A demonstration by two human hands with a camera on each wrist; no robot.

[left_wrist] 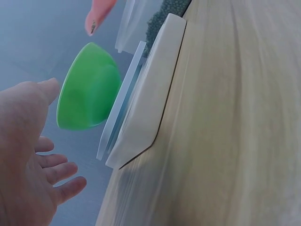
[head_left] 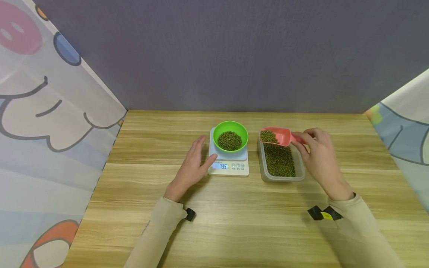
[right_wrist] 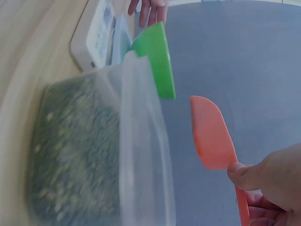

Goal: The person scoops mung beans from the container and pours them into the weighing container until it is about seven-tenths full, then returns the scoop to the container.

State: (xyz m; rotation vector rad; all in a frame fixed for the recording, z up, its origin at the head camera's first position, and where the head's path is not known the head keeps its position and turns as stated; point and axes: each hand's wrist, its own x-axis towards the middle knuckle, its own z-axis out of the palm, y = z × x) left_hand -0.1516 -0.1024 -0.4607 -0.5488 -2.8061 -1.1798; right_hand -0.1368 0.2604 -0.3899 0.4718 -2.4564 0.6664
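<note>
My right hand [head_left: 320, 158] pinches the handle of a pink scoop [head_left: 283, 136], which carries green mung beans in its front end. The scoop hangs above a clear plastic container [head_left: 264, 172] that holds many more mung beans [head_left: 280, 162]. My left hand [head_left: 192, 163] is held beside a white kitchen scale [head_left: 229, 171], fingers spread, thumb near the display's edge. On the scale stands a bright green bowl [head_left: 245, 138] with mung beans [head_left: 229, 141] in it. The display reads 73.9. In the right wrist view, the scoop [right_wrist: 214, 136] stays apart from the bowl.
Everything stands on a wood-grain table [head_left: 254, 227]. A dark grey panel [head_left: 234, 56] rises along its back edge, and cartoon-printed cloth [head_left: 67, 123] hangs at the left and right sides. The container is just right of the scale, with a narrow gap between them.
</note>
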